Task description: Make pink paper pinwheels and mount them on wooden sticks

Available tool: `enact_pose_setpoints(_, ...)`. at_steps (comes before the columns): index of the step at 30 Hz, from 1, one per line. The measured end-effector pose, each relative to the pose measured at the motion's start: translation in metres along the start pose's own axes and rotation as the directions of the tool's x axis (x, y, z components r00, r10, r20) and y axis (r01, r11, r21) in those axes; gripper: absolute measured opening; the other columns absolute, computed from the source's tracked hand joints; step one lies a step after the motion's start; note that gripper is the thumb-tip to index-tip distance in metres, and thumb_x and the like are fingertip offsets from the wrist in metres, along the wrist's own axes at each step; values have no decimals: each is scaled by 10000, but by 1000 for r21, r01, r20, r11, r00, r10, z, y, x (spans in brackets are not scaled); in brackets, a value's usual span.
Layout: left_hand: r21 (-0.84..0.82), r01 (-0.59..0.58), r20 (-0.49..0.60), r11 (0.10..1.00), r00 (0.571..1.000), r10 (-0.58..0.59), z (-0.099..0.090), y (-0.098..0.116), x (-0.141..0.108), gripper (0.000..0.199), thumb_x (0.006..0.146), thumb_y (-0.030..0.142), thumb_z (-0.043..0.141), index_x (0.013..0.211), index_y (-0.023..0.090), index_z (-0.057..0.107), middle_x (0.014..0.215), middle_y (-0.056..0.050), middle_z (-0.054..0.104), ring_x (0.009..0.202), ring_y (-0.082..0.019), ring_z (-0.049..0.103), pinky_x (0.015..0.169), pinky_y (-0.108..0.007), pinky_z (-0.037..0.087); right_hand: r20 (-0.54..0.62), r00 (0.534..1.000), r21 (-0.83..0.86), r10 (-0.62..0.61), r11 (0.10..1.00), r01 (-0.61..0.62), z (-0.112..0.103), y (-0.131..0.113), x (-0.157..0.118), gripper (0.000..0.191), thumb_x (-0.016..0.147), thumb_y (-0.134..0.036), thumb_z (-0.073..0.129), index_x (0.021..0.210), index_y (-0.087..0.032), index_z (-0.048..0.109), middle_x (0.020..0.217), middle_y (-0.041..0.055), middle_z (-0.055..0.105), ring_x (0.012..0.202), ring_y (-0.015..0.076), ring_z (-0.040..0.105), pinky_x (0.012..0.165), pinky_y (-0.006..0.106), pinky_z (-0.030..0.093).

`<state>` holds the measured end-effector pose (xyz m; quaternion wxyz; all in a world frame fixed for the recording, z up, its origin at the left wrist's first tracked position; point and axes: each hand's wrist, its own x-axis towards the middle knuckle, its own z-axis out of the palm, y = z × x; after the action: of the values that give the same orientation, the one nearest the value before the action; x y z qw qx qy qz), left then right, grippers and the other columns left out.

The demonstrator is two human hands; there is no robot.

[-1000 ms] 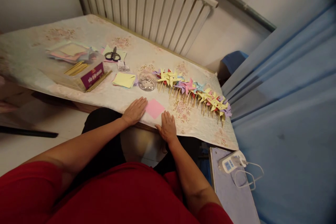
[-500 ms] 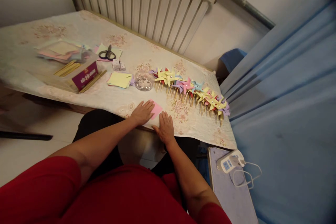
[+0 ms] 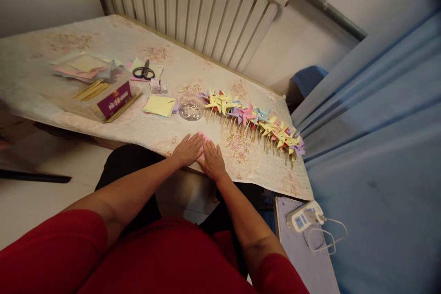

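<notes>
A small pink sheet of paper lies at the table's near edge, mostly hidden under my hands. My left hand rests flat on its left part, fingers stretched out. Pressed flat over its right part is my right hand, fingers extended and close beside the left fingertips. Beyond them sits a round clear dish with small shiny pieces inside. To its left is a stack of paper squares, yellow on top. A row of paper pinwheels on sticks lies to the right of the dish.
Scissors lie on paper at the back left, near small white boxes. A clear box with a purple label and thin sticks is farther left. A white power strip sits on a lower surface at right, by a blue curtain.
My right hand has moved left onto the pink paper, now covering its right part and nearly meeting my left hand. The view has shifted slightly.
</notes>
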<state>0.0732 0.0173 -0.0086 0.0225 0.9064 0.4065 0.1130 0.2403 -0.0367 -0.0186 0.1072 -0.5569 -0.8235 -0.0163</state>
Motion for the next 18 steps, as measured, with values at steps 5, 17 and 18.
enact_pose_setpoints(5, -15, 23, -3, 1000, 1000, -23, 1, 0, 2, 583, 1003, 397, 305, 1502, 131, 449, 1602, -146, 384, 1517, -272, 271, 1209, -520, 228, -1, 1000, -16, 10, 1000, -10, 1, 4, -2, 730, 985, -550, 456, 1501, -41, 374, 1586, 236, 357, 1515, 329, 262, 1226, 576, 175)
enact_pose_setpoints(17, -8, 27, -6, 1000, 1000, -27, 4, 0, 3, 565, 1004, 387, 320, 1509, 164, 440, 1603, -133, 387, 1512, -274, 285, 1210, -521, 215, -23, 997, -14, 75, 997, -75, -4, 14, -16, 742, 984, -534, 463, 1494, -4, 370, 1585, 259, 342, 1516, 341, 250, 1228, 553, 188)
enact_pose_setpoints(18, -12, 28, -3, 1000, 1000, -28, 4, -1, 3, 564, 1003, 386, 320, 1512, 171, 437, 1605, -129, 385, 1513, -272, 282, 1210, -521, 216, -36, 996, 2, 85, 996, -85, -3, 15, -17, 732, 990, -526, 452, 1500, -8, 364, 1582, 258, 349, 1516, 333, 254, 1226, 548, 201)
